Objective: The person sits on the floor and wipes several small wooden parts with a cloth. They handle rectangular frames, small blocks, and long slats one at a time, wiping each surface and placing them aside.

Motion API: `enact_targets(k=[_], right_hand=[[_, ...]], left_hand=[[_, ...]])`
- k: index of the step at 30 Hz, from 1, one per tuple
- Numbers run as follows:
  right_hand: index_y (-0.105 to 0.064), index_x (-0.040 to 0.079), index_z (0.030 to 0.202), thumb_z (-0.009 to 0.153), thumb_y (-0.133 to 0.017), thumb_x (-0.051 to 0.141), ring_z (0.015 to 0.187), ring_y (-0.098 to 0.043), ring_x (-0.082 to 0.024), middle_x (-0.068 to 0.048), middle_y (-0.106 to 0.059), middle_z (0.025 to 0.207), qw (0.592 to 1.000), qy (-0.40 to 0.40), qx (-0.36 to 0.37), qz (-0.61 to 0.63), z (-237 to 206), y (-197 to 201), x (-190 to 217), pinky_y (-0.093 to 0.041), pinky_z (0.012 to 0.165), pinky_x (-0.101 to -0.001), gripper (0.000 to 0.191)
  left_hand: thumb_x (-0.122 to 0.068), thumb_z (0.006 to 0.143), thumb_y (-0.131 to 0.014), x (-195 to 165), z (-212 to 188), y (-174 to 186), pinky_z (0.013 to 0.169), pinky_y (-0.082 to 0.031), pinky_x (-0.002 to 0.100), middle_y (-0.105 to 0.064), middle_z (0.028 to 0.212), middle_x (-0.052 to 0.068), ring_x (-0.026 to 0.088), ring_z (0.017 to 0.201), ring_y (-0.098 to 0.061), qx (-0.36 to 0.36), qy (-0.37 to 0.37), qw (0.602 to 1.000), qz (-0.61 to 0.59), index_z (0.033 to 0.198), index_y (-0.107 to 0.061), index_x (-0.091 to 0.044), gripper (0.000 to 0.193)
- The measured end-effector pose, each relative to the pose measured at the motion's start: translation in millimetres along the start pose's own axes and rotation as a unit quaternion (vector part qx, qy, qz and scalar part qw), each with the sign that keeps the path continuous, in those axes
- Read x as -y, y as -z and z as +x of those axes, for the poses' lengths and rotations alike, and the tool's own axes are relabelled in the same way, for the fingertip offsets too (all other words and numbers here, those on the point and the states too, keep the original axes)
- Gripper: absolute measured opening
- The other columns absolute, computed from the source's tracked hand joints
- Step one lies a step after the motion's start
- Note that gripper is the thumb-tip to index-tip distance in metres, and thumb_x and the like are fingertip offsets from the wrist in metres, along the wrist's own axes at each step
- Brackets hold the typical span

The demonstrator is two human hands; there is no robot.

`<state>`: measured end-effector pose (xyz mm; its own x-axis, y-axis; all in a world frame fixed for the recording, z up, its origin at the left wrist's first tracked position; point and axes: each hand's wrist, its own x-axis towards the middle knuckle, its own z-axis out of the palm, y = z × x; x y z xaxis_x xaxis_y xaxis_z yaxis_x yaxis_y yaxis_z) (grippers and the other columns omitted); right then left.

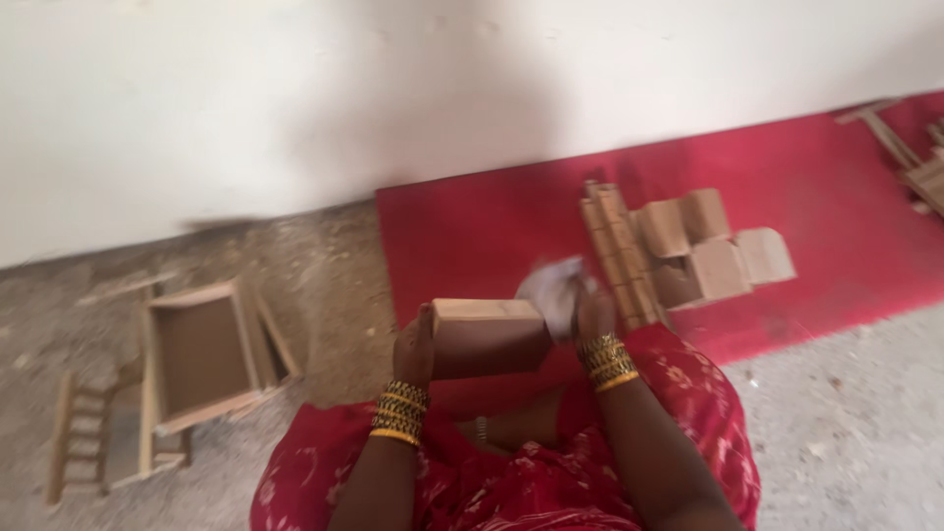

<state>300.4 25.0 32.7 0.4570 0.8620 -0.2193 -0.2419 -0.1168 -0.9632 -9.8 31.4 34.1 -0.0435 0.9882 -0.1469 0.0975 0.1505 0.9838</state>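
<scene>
Directly above the lap, which was covered in red patterned cloth (551, 487), the wooden block (489, 337) was held between both hands. The left hand (415, 351) was pressed flat against the block's left end, its fingers (424, 329) together and upright. The right hand (593, 317) sat at the block's right end and its fingers were closed on a pale crumpled cloth (553, 287); motion blur hid whether those fingers also touched the block. Stacked gold bangles (400, 412) ringed both wrists.

The block was rectangular, with a pale flat top and darker sides, apparently unfinished timber. By its look it would handle as a rigid, fairly light, non-fragile part with a dry, slightly rough surface that resists slipping. The two short ends offered the best hold, since the long faces stayed exposed that way.

Left of the fingers, on the gritty grey floor (324, 295), lay a shallow open wooden frame (202, 354) and, further left, a small ladder-like wooden piece (74, 442).

Beyond the fingers, a red mat (472, 226) covered the floor. On it, just past the right hand, stood a bundle of thin wooden strips (617, 254), and beside that a cluster of short blocks with bevelled corners (713, 246). More wooden parts (910, 152) lay at the far right edge. A plain white wall (295, 98) closed the scene.
</scene>
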Motion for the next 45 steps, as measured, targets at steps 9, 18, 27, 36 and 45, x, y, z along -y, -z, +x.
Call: enact_targets(k=[9,18,27,36,45], right_hand=[[-0.065,0.007,0.13,0.097,-0.065,0.036,0.095,-0.075,-0.02,-0.013,-0.072,0.119,0.979,-0.103,-0.106,0.141,30.5,23.9,53.3,-0.065,0.075,-0.0345,0.044],[-0.069,0.014,0.091,0.092,-0.073,0.033,0.077,-0.067,-0.019,-0.011,-0.071,0.092,0.821,0.395,0.115,-0.395,-25.0,-105.3,-38.1,-0.06,0.06,-0.0339,0.019],[-0.076,0.019,0.098,0.098,-0.057,0.056,0.063,-0.065,-0.021,-0.01,-0.072,0.075,0.585,0.188,0.154,-0.774,13.1,-68.1,7.5,-0.054,0.056,-0.0435,0.042],[-0.074,0.017,0.106,0.089,-0.063,0.027,0.094,-0.068,-0.022,-0.009,-0.073,0.101,0.619,0.405,0.139,-0.658,-43.4,-123.2,-9.0,-0.057,0.079,-0.0432,0.024],[-0.073,0.019,0.113,0.089,-0.066,0.02,0.091,-0.072,-0.021,-0.005,-0.075,0.116,0.641,0.305,0.232,-0.665,18.9,-80.6,-6.1,-0.061,0.087,-0.0403,0.025]], left_hand=[[-0.064,0.1,-0.04,12.9,6.1,-9.1,0.06,-0.045,0.039,-0.061,0.064,0.01,0.019,0.061,-0.059,-0.021,-0.007,0.99,0.141,0.074,-0.066,-0.003,0.071],[-0.065,0.096,-0.042,-0.1,9.2,-16.3,0.06,-0.05,0.038,-0.069,0.067,0.013,0.021,0.064,-0.067,-0.022,0.045,0.996,0.078,0.08,-0.075,-0.006,0.07],[-0.066,0.101,-0.036,4.6,7.0,-11.5,0.057,-0.045,0.042,-0.059,0.06,0.015,0.026,0.056,-0.06,-0.041,-0.009,0.986,0.162,0.071,-0.066,-0.003,0.076],[-0.062,0.098,-0.035,-10.2,-0.5,-13.3,0.056,-0.048,0.04,-0.065,0.062,0.01,0.024,0.057,-0.063,-0.016,-0.014,0.982,0.189,0.076,-0.073,-0.012,0.067],[-0.064,0.1,-0.035,-12.1,-1.5,-14.6,0.058,-0.048,0.041,-0.062,0.06,0.012,0.024,0.059,-0.063,-0.019,0.02,0.984,0.174,0.071,-0.069,-0.007,0.072]])
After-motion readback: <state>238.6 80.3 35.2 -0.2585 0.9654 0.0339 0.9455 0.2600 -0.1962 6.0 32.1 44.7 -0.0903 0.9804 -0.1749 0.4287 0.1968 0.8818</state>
